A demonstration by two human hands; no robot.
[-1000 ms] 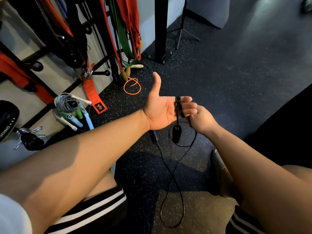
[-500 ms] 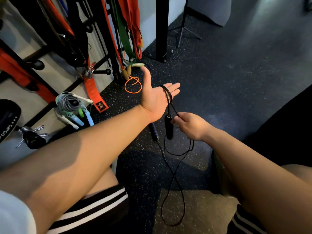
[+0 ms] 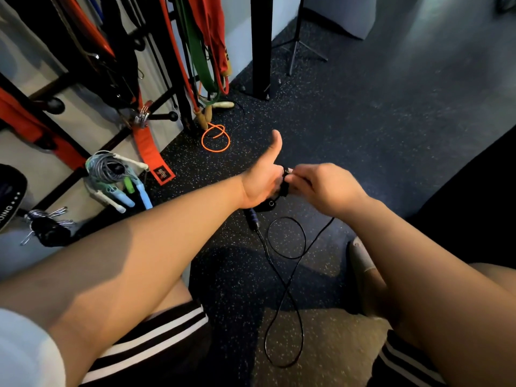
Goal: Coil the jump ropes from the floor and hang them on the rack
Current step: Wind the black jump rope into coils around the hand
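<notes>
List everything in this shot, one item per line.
black jump rope: one, black, wound on left hand, slack trailing to floor
orange rope: one, orange, floor by rack
coiled ropes: one bundle, grey with pale handles, hanging on rack
bands: several, red and green, hanging on rack
rack: one, black, left wall
tripod: one, black, far corner
left hand: one, thumb up, carrying coils
right hand: one, pinching the rope

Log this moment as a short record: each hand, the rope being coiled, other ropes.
left hand: palm open, thumb raised, black jump rope looped round its fingers
right hand: pinches the cord at the left fingers
handle: hangs below the left hand; slack cord trails on the floor
orange jump rope: loose loop on the floor near the rack
coiled ropes: hang on the rack, pale handles down
</notes>
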